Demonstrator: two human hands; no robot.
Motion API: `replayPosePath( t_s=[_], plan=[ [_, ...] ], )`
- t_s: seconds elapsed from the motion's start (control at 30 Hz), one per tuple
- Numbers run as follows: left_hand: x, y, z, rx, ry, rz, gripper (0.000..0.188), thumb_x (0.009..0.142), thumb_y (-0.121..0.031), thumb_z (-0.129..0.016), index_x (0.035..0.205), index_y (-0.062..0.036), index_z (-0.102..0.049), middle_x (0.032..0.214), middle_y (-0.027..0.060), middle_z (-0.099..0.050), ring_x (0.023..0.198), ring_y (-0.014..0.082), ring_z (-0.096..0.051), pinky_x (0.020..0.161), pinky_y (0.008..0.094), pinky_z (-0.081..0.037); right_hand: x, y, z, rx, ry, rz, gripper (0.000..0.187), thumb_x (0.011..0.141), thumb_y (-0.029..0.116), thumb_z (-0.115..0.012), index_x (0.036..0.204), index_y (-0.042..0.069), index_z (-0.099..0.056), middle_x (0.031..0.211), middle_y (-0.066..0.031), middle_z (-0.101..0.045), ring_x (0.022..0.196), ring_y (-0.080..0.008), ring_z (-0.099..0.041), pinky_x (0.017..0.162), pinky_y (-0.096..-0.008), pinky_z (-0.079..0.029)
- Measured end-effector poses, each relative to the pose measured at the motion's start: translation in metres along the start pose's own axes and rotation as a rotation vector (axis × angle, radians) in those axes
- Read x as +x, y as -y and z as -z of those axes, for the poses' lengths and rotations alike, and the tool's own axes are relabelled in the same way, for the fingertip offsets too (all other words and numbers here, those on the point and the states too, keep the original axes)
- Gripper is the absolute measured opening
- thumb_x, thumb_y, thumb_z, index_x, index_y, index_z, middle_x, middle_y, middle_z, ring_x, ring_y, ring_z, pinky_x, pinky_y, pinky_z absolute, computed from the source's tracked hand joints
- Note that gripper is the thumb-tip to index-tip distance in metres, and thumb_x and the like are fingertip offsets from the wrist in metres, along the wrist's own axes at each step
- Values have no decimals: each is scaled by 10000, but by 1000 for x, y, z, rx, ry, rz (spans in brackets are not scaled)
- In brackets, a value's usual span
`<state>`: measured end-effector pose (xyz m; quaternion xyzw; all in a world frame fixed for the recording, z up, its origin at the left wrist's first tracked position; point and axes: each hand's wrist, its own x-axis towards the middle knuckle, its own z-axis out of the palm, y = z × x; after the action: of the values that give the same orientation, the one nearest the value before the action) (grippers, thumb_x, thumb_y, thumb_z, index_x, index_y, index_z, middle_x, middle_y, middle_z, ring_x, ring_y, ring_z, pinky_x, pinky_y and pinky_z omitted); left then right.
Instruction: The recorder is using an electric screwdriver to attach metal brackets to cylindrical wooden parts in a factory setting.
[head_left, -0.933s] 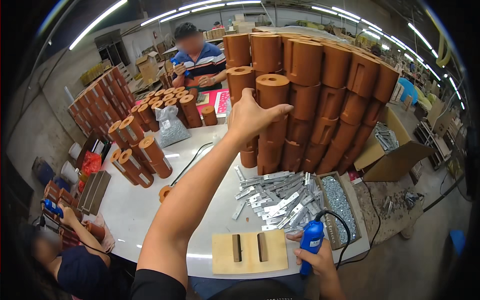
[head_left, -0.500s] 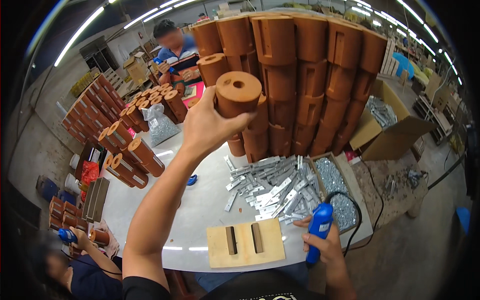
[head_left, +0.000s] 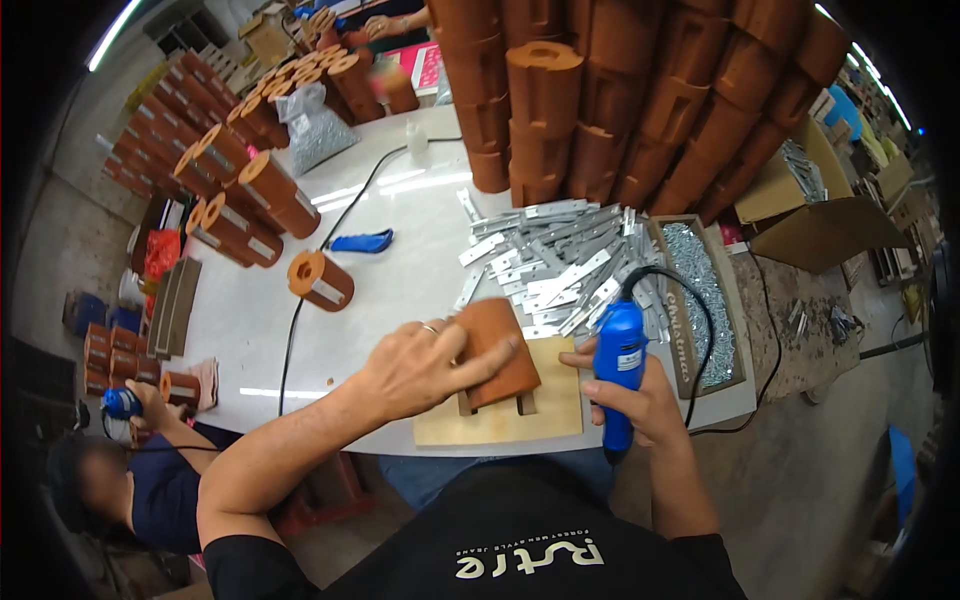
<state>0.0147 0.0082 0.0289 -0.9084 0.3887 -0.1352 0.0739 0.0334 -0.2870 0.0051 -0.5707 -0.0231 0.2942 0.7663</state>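
- Head view, left hand (head_left: 415,370): closed round one reddish-brown, wood-like cylinder (head_left: 500,345), lower centre; since lowered and tipped onto its side.
- Pale rectangular wooden board (head_left: 480,430) with two dark-brown bar-shaped blocks (head_left: 527,403), lower centre: cylinder now over blocks, contact uncertain.
- Right hand (head_left: 650,405): wrapped round blue plastic power tool (head_left: 620,350), right of centre; cylinder now near tool.

Lettering (head_left: 530,560) marks shirt (head_left: 470,505) and tray (head_left: 679,345) — the label (head_left: 629,360) on the blue tool (head_left: 618,335) blurred.
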Motion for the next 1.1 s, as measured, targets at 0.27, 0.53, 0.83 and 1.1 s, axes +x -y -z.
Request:
replayPosePath(
  t_s=[0.27,0.53,0.83,1.1],
  plan=[
    [-27,-29,-21,-125,249,-71,568,934,-163,-456,1483,-255,-344,870,125,-519,704,226,-619,502,309,-481,6,-48,-22,-91,74,-180,418,793,114,-779,1145,-19,-599,865,-35,-627,585,-87,-581,508,-223,-470],
    [-32,-29,-24,-384,173,308,676,874,-92,-556,1499,-211,-328,775,77,-538,590,204,-574,518,354,-471,13,-56,-30,-227,71,-201,356,782,190,-800,1035,9,-624,740,-28,-605,577,-95,-584,526,-244,-479],
    [-38,-37,-66,-1221,96,1007,466,950,-321,-617,1291,-16,-530,565,-2,-436,535,84,-418,528,274,-361,6,-57,-39,-531,-62,-194,475,770,310,-810,1097,27,-613,775,-26,-624,580,-92,-588,561,-248,-490],
    [-11,-49,-54,-1034,-85,927,364,935,-308,-651,1118,-9,-550,546,21,-471,482,125,-429,487,299,-359,9,-47,-46,-516,-46,-163,341,761,204,-821,931,-13,-619,711,-46,-623,537,-107,-592,504,-248,-489]
  ],
)
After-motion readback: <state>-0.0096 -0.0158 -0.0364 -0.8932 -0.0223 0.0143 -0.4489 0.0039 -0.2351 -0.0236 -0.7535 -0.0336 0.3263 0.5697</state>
